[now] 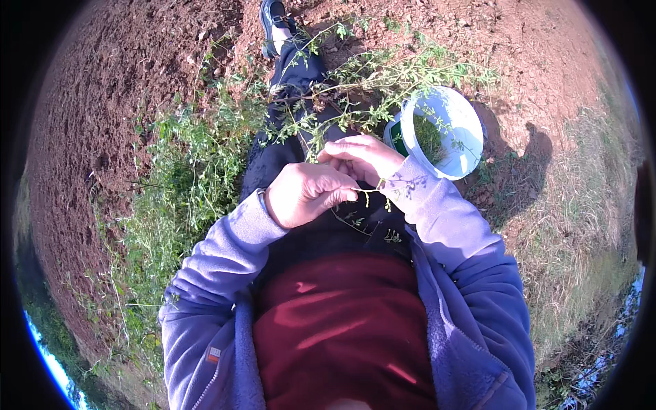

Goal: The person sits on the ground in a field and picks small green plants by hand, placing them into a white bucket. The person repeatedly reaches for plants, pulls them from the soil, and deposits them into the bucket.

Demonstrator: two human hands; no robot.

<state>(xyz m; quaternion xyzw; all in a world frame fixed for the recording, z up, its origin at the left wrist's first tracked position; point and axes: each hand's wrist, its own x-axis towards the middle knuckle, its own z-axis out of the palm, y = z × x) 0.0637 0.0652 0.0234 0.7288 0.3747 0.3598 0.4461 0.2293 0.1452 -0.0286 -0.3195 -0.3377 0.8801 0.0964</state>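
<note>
My left hand [311, 193] pinches a thin green plant sprig [368, 190] between thumb and forefinger, its small buds pointing right. Just above and right of it, my right hand [365, 158] has its fingers curled against a leafy stem; the fingertips are partly hidden. A long, branching green plant [379, 87] lies across my legs and reaches to the upper right. Beside my right wrist, a white plastic bucket [464, 133] leans towards me with green plant pieces [429, 138] inside. Another loose sprig [353, 225] rests on my dark trousers.
Dense green plants [179, 174] grow along the left of my legs. Bare reddish soil [102, 102] stretches beyond them and across the top. Dry grass [569, 215] covers the ground at right. My outstretched leg ends in a dark shoe [271, 23].
</note>
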